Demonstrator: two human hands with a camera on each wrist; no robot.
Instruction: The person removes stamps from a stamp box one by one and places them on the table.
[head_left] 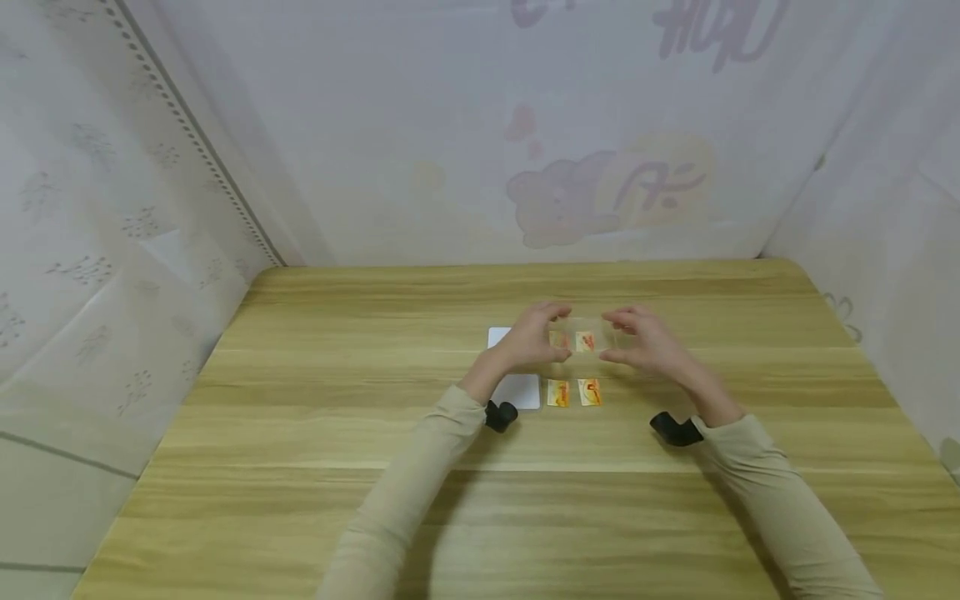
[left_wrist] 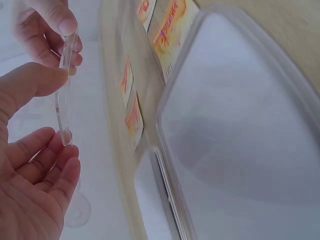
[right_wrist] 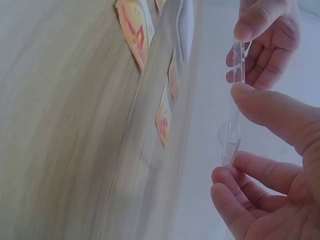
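Note:
Between both hands a thin, clear plastic lid (left_wrist: pixel 64 105) is held up above the table, seen edge-on in the wrist views. My left hand (head_left: pixel 534 335) pinches its left side, thumb on the near edge and fingertips on the far one. My right hand (head_left: pixel 647 340) grips the opposite side in the same way. Through and below the lid show small orange-and-white sachets: one (head_left: pixel 585 341) in the back row, partly beside another near the left fingers, and two in front, a left sachet (head_left: pixel 558 393) and a right sachet (head_left: pixel 589 392).
Left of the sachets lies a white rounded-corner rectangular box (head_left: pixel 519 392), with a second white box (head_left: pixel 497 335) behind it, partly covered by the left hand. Black wrist mounts hang under both sleeves. A pale printed curtain (head_left: pixel 420 150) stands behind the wooden table (head_left: pixel 337 417).

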